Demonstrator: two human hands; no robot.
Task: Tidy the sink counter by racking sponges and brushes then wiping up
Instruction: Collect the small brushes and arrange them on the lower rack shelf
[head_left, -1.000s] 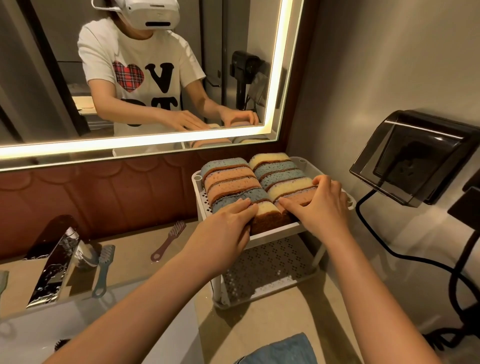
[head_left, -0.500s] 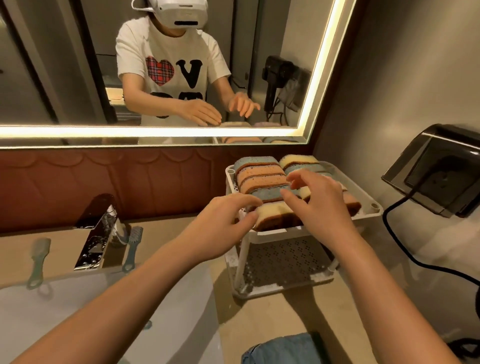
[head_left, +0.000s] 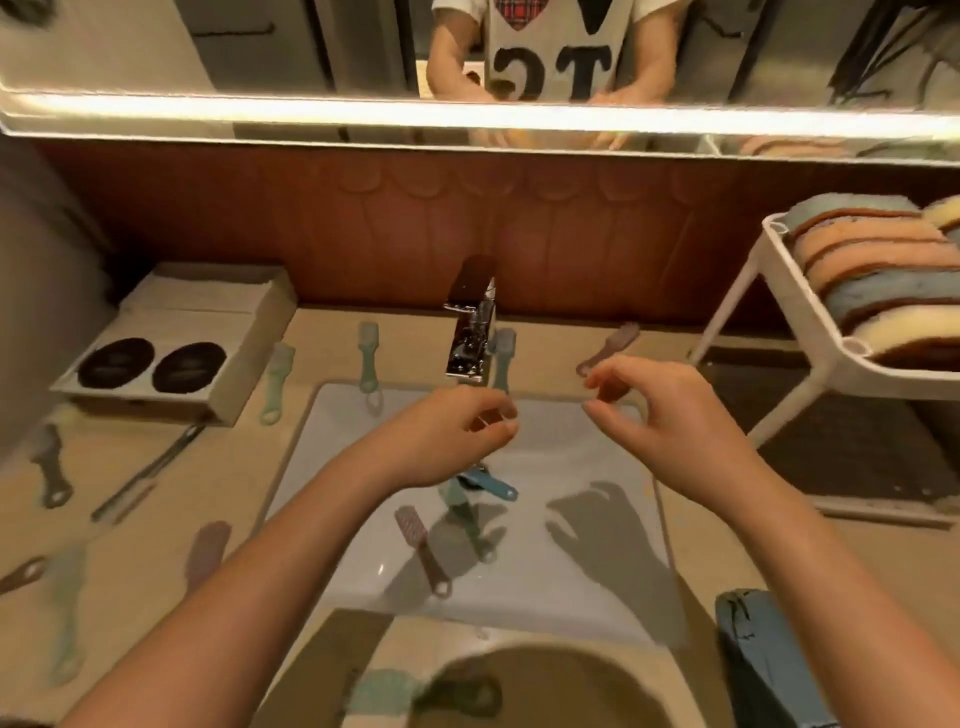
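Observation:
My left hand (head_left: 447, 436) and my right hand (head_left: 660, 421) hover over the white sink (head_left: 597, 582) with loosely curled fingers, holding nothing. Sponges (head_left: 872, 265) in blue, orange and yellow fill the top tier of the white rack (head_left: 769, 270) at the right. Several small brushes lie about: a pink brush (head_left: 421, 545) and a blue brush (head_left: 491, 486) in the sink, a pink brush (head_left: 608, 348) behind my right hand, green brushes (head_left: 369, 358) (head_left: 275, 379) left of the tap. More brushes are scattered on the left counter (head_left: 49, 462).
A chrome tap (head_left: 470, 332) stands behind the sink. A white box (head_left: 208, 317) with two dark round pads sits at the back left. A folded blue cloth (head_left: 763, 660) lies on the counter at the lower right. A lit mirror runs along the wall.
My view has swung left from the rack to the sink. Both hands have left the sponges and now hang over the basin, holding nothing.

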